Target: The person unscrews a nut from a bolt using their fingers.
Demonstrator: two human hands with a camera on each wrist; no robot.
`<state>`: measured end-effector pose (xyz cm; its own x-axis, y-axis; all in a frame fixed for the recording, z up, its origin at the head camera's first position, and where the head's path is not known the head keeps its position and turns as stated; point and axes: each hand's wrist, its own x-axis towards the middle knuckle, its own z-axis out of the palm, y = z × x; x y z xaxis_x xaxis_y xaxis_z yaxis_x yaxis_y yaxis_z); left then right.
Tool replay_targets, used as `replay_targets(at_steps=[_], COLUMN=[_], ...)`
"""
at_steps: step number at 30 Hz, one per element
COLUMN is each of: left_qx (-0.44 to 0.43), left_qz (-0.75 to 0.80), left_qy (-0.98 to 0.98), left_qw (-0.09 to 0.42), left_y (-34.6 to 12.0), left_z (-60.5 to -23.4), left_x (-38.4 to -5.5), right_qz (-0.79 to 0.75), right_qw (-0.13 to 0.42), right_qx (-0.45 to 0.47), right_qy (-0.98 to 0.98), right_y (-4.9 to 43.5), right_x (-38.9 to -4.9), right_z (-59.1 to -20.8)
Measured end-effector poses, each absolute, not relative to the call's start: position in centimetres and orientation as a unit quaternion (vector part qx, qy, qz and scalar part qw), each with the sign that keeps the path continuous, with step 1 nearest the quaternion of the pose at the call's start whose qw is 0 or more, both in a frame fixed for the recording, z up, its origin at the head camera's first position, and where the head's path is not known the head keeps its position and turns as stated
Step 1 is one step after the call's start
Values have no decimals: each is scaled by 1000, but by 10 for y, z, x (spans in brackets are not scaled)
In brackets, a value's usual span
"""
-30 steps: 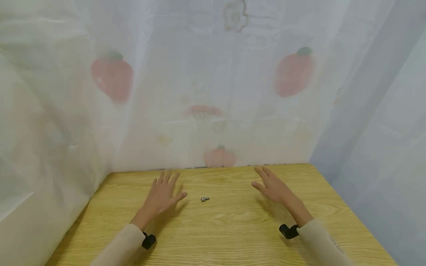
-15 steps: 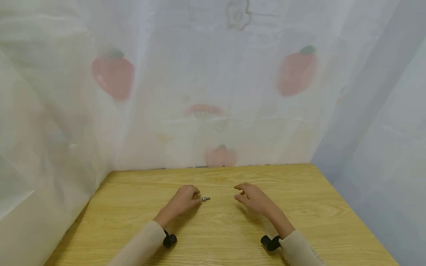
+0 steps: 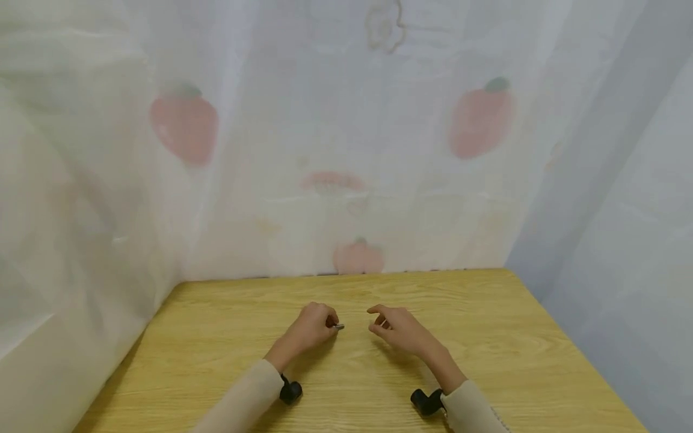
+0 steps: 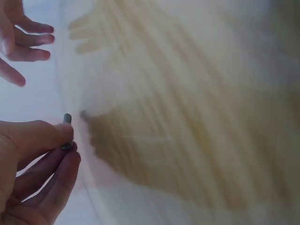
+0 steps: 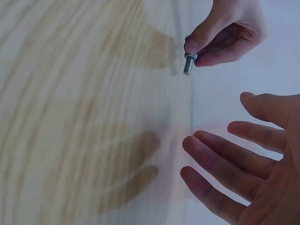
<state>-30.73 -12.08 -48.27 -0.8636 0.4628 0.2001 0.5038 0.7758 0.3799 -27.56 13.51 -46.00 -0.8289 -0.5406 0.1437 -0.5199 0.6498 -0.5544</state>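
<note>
A small metal bolt (image 3: pixel 340 326) is pinched between the thumb and fingers of my left hand (image 3: pixel 313 325), above the middle of the table. Its shank points right, toward the other hand; the fingers cover its head end. In the right wrist view the bolt (image 5: pixel 188 65) sticks out past the thumb, with a wider collar at the fingertips. My right hand (image 3: pixel 399 328) hovers a short way to the right, fingers spread and lightly bent, holding nothing. Seen from the left wrist, the bolt (image 4: pixel 68 119) stands apart from its dark reflection on the tabletop.
The wood-grain table (image 3: pixel 487 349) runs back to a pale curtain (image 3: pixel 335 120) printed with strawberries. More curtain hangs along the left and right sides. A black wrist camera (image 3: pixel 291 392) sits under the left sleeve, another black camera (image 3: pixel 426 402) under the right.
Both hands have come inward from wide apart. The left hand has gone from spread fingers to pinching the bolt, which lay on the table; the right hand has moved left, fingers bending a little.
</note>
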Motion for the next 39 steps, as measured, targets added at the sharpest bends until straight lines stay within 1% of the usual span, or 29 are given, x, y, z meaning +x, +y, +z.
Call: replay_targets(at_steps=[4,6,13,19,21,26,29,32,39], left_qx=[-256,-255,-228,-226,-228,-233,-233,-233,-257], left_qz=[-253,-283,-412,-497,-514,-545,-557,-568,-573], left_qy=[-930,-922,-881,-837,-825,-804,-795,-787,-774], left_qw=[68,71,50,47,45,45,50,56,82], left_y=[-115,-112,-105,-96,-94,-91,-90,-89,-84], left_z=[-482,-482,-479,-474,-472,-472,-470,-468,-462], left_x=[-302,-298,-284,-273,-269,-260,-256,-253,-250], right_qz=[-307,-314,-360,-401,-413,-464,-468,-461,-478], right_qw=[13,9,-7,-29,-18,32,44,53,117], right_qx=[-296,-294,-281,-273,-276,-290,-295,-298,-316], right_qy=[904,903,890,874,868,837,832,834,811], right_y=[133,132,128,128,128,127,127,127,128], right_x=[-274,-275,-276,-273,-272,-270,-268,-266,-263], right_z=[-457,-456,-450,-441,-439,-440,-442,-440,-432])
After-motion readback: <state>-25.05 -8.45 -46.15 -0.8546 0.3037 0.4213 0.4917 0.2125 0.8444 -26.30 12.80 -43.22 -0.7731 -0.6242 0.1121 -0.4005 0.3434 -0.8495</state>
